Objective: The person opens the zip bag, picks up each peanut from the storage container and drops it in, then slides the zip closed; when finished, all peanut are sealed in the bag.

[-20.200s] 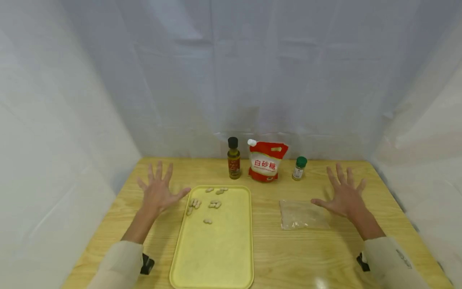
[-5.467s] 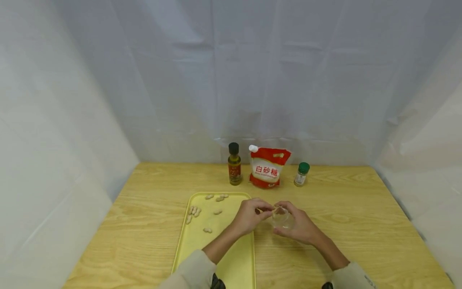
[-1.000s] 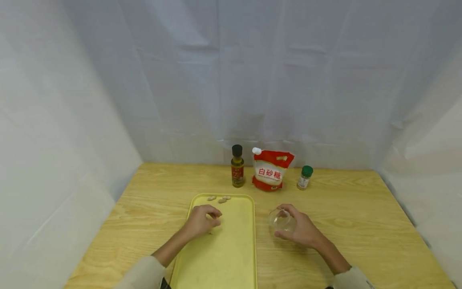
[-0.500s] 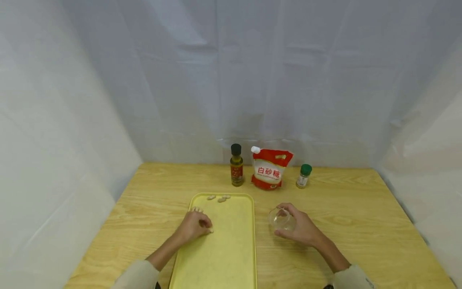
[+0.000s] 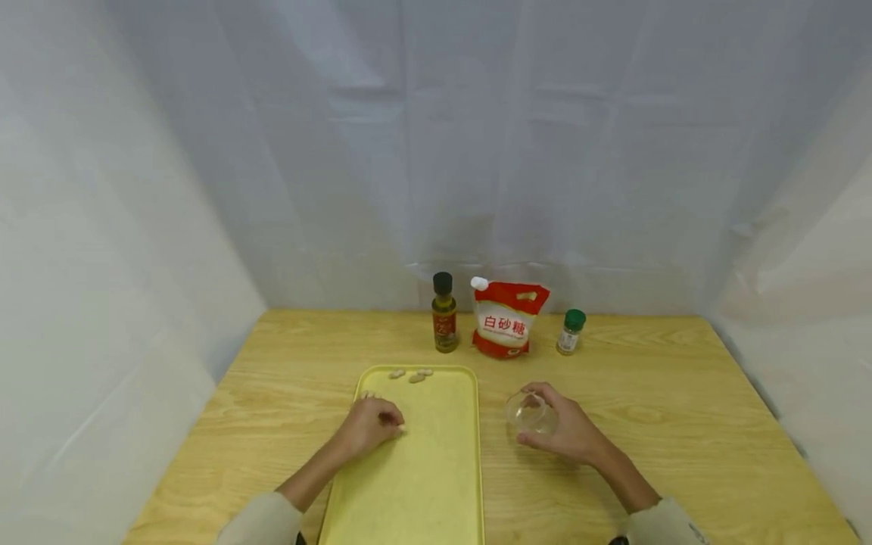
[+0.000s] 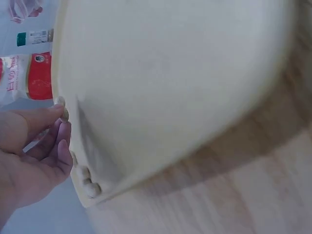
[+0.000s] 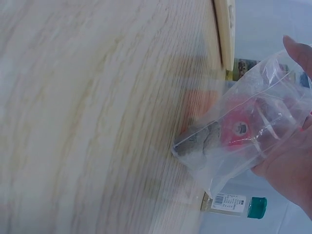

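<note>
My left hand is over the left half of the yellow tray, thumb and fingers pinching a peanut. Several more unshelled peanuts lie near the tray's far edge. Others sit by its left rim, partly hidden behind the left hand in the head view. Right of the tray, my right hand holds a clear plastic bag with its mouth spread toward me. The right wrist view shows peanuts at the bottom of this bag, blurred through the plastic.
At the back of the wooden table stand a dark-capped oil bottle, a red and white sugar pouch and a small green-capped jar. White sheeting hangs behind and along both sides.
The bag, flat on the table at first, is now held up in the right hand. Fewer peanuts lie on the tray. My left hand has moved down-left and pinched a lone peanut, shifting it slightly.
</note>
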`<state>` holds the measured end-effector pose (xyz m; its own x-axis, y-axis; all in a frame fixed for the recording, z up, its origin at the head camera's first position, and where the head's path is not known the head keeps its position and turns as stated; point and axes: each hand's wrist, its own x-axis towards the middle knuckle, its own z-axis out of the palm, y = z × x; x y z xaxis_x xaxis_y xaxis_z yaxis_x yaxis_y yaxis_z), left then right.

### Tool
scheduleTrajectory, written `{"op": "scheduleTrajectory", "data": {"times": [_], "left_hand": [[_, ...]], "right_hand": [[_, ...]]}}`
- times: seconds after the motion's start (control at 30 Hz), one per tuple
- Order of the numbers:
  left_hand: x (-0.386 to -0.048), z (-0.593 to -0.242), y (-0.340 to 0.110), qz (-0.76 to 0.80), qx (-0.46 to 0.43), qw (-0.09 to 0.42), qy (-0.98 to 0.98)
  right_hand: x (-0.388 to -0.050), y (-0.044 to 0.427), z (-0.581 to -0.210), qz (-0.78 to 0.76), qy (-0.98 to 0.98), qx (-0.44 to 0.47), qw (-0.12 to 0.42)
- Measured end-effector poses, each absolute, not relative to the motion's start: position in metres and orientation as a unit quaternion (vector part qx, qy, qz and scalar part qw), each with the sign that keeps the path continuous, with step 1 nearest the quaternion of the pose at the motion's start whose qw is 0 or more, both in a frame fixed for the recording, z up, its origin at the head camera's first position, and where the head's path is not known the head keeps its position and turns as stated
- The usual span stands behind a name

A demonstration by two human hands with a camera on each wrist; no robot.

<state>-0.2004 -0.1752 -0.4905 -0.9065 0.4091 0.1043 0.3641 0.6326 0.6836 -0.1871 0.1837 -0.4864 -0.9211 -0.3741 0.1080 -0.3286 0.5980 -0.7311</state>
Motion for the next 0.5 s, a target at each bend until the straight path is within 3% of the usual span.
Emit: {"op": "scheduleTrajectory", "data": {"times": [0.5], "left_hand": [[-0.208, -0.467, -0.125, 0.417, 0.199, 0.019, 0.887]], "right_hand": [[-0.189, 0.18, -0.488, -0.417, 0.887, -0.197, 0.025]]}}
